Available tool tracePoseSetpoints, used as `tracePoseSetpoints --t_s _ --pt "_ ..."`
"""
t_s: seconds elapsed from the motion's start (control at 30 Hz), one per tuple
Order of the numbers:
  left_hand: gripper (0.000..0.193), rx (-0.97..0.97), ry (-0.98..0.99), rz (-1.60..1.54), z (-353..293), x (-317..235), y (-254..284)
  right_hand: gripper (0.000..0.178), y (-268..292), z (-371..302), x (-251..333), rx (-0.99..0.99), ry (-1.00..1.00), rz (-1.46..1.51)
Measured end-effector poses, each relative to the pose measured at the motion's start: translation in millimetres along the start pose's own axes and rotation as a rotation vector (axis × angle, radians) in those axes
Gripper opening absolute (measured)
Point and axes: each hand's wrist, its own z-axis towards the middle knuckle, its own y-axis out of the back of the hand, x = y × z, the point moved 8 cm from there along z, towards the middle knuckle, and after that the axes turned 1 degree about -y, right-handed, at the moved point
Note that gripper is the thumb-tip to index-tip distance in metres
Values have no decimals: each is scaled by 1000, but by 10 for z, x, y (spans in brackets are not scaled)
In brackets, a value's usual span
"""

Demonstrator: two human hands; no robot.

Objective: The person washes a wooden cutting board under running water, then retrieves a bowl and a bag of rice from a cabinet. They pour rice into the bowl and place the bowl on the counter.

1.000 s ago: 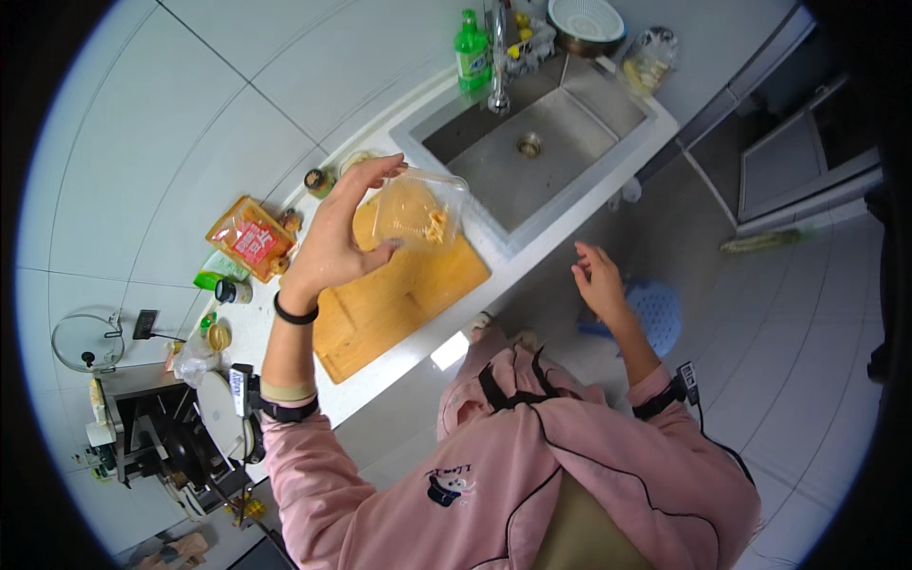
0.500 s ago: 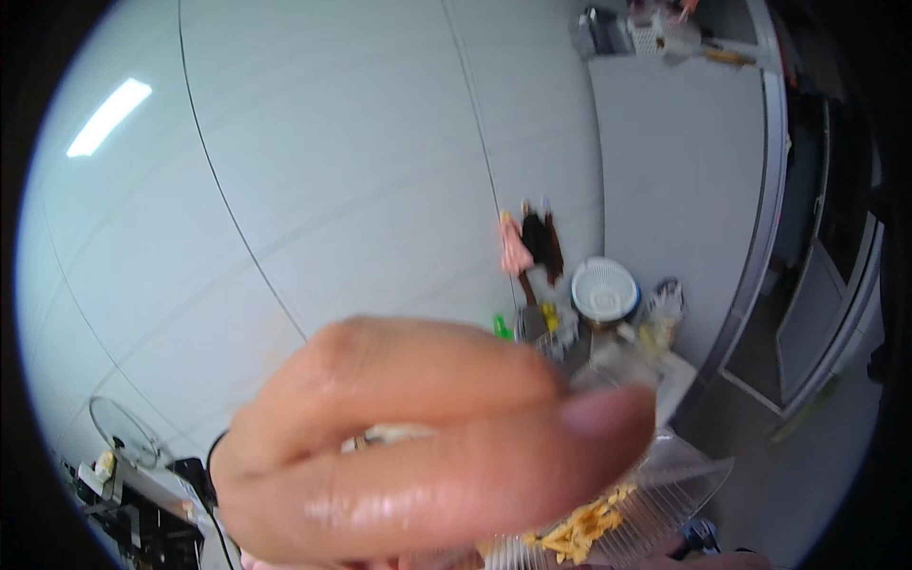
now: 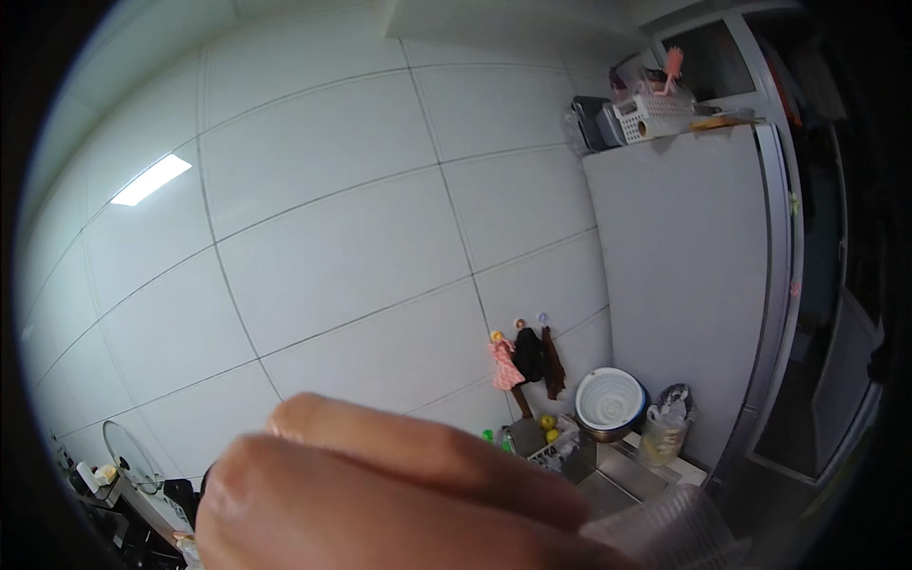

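My left hand (image 3: 380,499) fills the lower middle, very close and partly blurred. Its fingers are bent and pressed together, pointing right, and whatever they may hold is hidden. Just beyond the fingertips, at the lower right, a clear ridged plastic tray (image 3: 670,527) is partly in view. The hand covers some of it, and its contents do not show now. My right hand is out of sight.
A metal sink (image 3: 617,484) lies beyond the hand, with a white colander (image 3: 609,399), a plastic bag (image 3: 662,439) and yellow fruit (image 3: 549,429) around it. Small cloths (image 3: 532,359) hang on the tiled wall. A tall grey cabinet or fridge (image 3: 684,275) stands right.
The view has tilted up, so the wall and sink area sit lower. My left hand has turned, hiding its thumb. The yellow-brown food strips in the tray have left the view.
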Motion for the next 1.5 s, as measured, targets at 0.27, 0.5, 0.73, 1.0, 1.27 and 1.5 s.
tracePoseSetpoints --t_s 0.27,0.5,0.73,1.0,1.27,1.5 --pt "92 -15 832 -508 -1385 1613 -885 41 1591 117 154 -334 -43 473" --pt "103 18 1566 -694 -3904 1335 -3438 101 2605 267 510 -90 118 703" --pt "118 -34 1680 -574 -4507 1175 -3898 89 3280 980 -760 -463 -158 376" --pt "61 -68 1977 -617 -5092 968 -3857 91 3117 2443 -2081 -300 -641 -278" --pt "44 -244 2058 -610 -5297 937 -3715 90 2976 2573 -2074 -296 -486 -413" --pt "36 -230 2199 -459 -5741 470 -3460 52 2738 2725 -2253 -100 -491 -601"
